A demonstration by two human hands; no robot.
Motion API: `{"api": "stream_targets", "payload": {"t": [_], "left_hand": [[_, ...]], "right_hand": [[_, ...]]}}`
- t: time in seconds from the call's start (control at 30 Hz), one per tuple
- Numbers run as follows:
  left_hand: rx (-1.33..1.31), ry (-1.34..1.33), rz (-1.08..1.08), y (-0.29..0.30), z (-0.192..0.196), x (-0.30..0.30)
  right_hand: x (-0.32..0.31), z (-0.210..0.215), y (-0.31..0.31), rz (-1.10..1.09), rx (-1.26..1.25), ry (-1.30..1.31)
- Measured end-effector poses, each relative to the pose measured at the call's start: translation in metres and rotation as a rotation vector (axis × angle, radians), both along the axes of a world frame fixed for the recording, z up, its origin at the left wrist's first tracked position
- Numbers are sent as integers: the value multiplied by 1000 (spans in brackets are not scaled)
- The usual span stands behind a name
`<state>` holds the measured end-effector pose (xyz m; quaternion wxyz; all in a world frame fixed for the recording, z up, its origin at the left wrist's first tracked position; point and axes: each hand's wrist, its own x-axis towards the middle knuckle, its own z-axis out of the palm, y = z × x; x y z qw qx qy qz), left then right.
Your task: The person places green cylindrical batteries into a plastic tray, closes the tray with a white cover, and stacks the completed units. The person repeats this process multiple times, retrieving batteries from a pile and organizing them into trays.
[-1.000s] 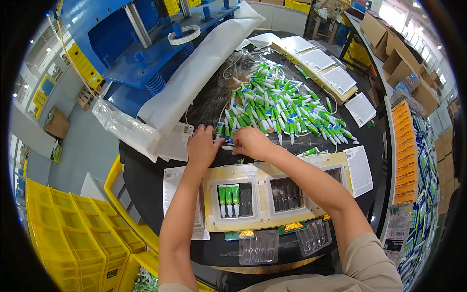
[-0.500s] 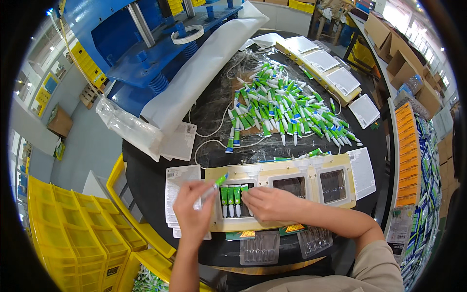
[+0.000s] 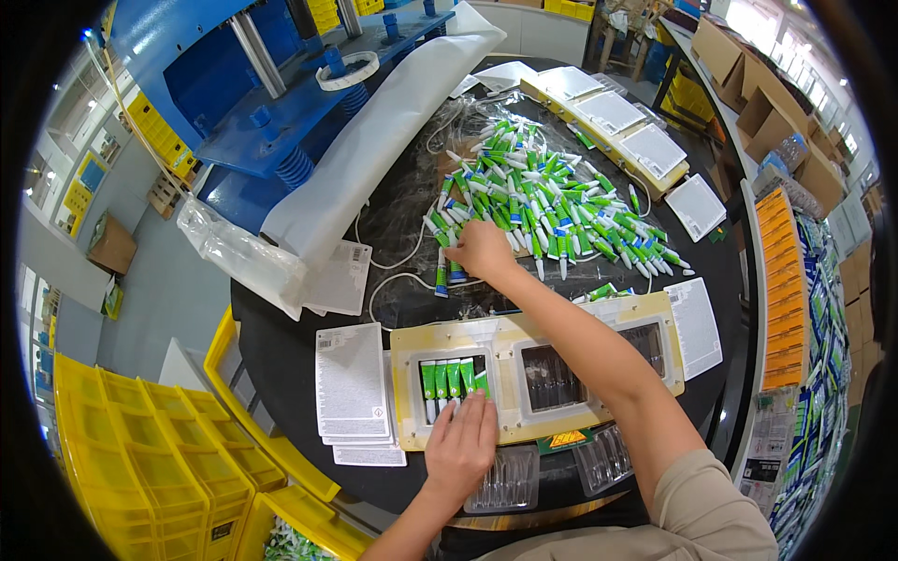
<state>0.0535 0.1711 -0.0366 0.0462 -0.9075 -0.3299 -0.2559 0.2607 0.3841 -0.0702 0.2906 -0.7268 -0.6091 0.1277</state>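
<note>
My left hand lies with fingers stretched over the lower ends of several green-and-white small tubes. These stand side by side in the left opening of a cream-yellow frame; the rightmost tube leans. My right hand reaches across the frame to the near left edge of a pile of tubes. Its thumb and fingers are closed on a small tube there, partly hidden by the fingertips. The frame's middle opening holds a clear plastic tray, and my right forearm partly covers the right opening.
Printed white cards are stacked left of the frame, with another card at its right. Clear blister trays lie at the near edge. Behind are a second frame bearing cards and a blue press. Yellow crates stand left.
My right hand has left the frame and moved up to the pile. My left hand has come down onto the tubes, and the tube it held now sits among them in the left opening.
</note>
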Motion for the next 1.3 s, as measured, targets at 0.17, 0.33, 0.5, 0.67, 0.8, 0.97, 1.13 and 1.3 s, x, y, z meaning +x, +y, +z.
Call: {"api": "stream_targets", "payload": {"t": [0.17, 0.33, 0.5, 0.67, 0.8, 0.97, 1.13, 1.3], "left_hand": [[12, 19, 9, 6, -7, -10], [-35, 60, -23, 9, -10, -1], [-147, 78, -66, 15, -11, -5], [-249, 43, -57, 24, 1, -13], [-247, -63, 2, 53, 15, -12], [-231, -156, 19, 85, 15, 2], [-239, -221, 83, 121, 8, 6], [-343, -226, 245, 172, 0, 19]], "right_hand": [[25, 39, -58, 211, 42, 497], [39, 72, -193, 409, 506, -134], [28, 58, -257, 613, 333, -396], [22, 41, -251, 597, 293, -525], [31, 45, -242, 650, 231, -491], [42, 50, -244, 700, 210, -604], [43, 46, -249, 625, 268, -611], [33, 43, -241, 653, 276, -624]]}}
